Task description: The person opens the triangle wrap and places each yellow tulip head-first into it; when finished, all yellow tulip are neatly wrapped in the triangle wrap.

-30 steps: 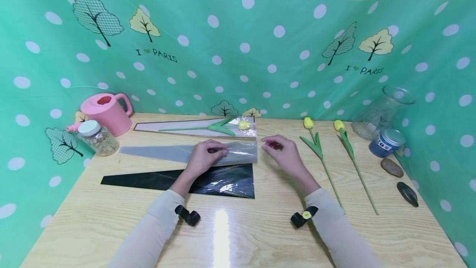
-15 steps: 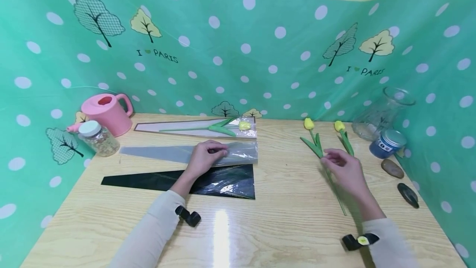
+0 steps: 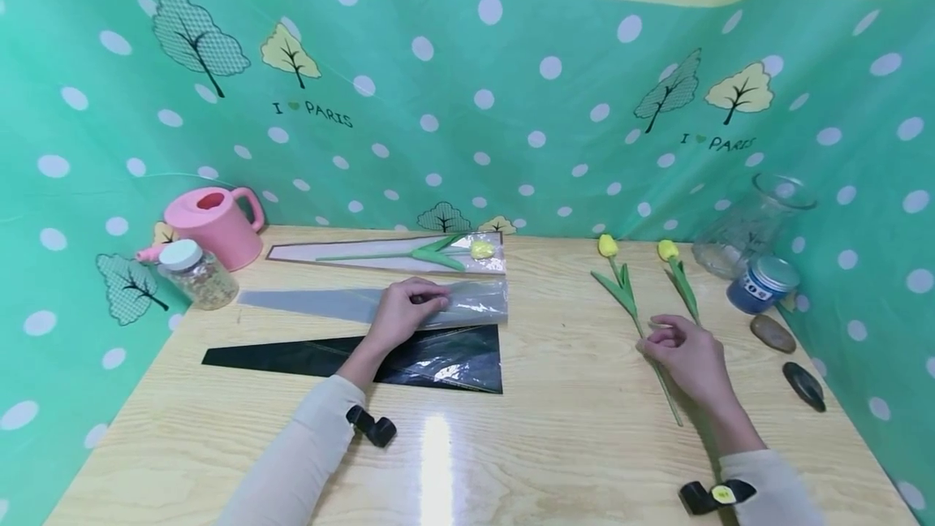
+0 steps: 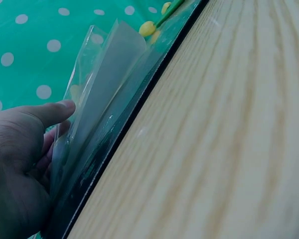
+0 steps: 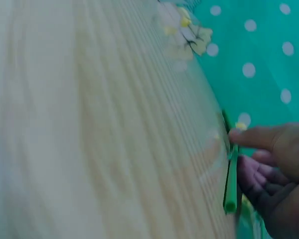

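My left hand (image 3: 402, 313) pinches the upper film of a grey flower sleeve (image 3: 314, 301), whose wide mouth faces right. In the left wrist view the clear film (image 4: 82, 84) stands raised off the grey backing, with the thumb at its edge. My right hand (image 3: 687, 354) has thumb and fingers at the stem of a yellow artificial tulip (image 3: 619, 291), about halfway down. The right wrist view shows the green stem (image 5: 230, 184) between thumb and fingers, its cut end towards the camera. A second yellow tulip (image 3: 679, 274) lies just right, its lower stem hidden by the hand.
Behind lies a white sleeve (image 3: 292, 252) with a tulip on it; in front, a black sleeve (image 3: 277, 354). At left stand a pink watering can (image 3: 219, 230) and a lidded jar (image 3: 197, 274). At right are a glass vase (image 3: 738, 234), a blue jar (image 3: 760, 286) and two stones (image 3: 773, 333).
My right hand has left the sleeve's mouth, moved right to the nearer tulip, then slid down along its stem. The left hand has stayed on the grey sleeve.
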`<state>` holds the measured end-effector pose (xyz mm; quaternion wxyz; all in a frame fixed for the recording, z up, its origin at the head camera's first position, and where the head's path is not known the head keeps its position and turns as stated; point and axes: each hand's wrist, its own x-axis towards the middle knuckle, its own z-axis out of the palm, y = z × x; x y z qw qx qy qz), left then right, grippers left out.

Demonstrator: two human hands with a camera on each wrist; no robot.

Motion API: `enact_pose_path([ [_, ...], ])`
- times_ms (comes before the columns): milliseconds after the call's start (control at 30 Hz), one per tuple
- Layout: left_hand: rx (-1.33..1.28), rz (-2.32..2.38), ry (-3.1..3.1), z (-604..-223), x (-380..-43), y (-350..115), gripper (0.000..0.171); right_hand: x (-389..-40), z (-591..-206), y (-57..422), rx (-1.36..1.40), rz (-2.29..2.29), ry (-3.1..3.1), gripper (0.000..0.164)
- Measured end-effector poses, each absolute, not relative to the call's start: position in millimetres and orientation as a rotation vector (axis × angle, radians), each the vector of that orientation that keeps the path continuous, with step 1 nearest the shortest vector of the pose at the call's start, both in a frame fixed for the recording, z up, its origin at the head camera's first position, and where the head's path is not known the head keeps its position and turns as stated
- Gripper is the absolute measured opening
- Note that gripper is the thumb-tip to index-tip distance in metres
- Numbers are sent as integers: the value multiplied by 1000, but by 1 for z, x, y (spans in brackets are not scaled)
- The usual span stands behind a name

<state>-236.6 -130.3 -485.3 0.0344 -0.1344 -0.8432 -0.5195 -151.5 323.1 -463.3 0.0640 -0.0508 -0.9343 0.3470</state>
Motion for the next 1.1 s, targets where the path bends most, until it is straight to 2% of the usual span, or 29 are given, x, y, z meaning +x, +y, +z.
enact_pose_path([
  [200, -413, -1601, -2590, -487, -235, -130, 17, -150, -464, 311, -102, 883, -2805, 33],
  [400, -408, -1583, -2600, -489, -235, -132, 17, -148, -463, 309, -192, 993, -2785, 31],
  [533, -415, -1586, -2599, -489, -235, -131, 17, -146, -455, 310, -324, 1273, -2749, 35],
  [667, -429, -1582, -2597, -487, -237, -130, 18, -146, -444, 309, -474, 1740, -2518, 43],
  [867, -419, -1568, -2603, -486, -238, -129, 19, -147, -430, 304, -538, 2326, -1943, 23],
  [1100, -410, -1566, -2604, -486, -238, -129, 19, -151, -420, 290, -537, 2475, -1601, 27],
])
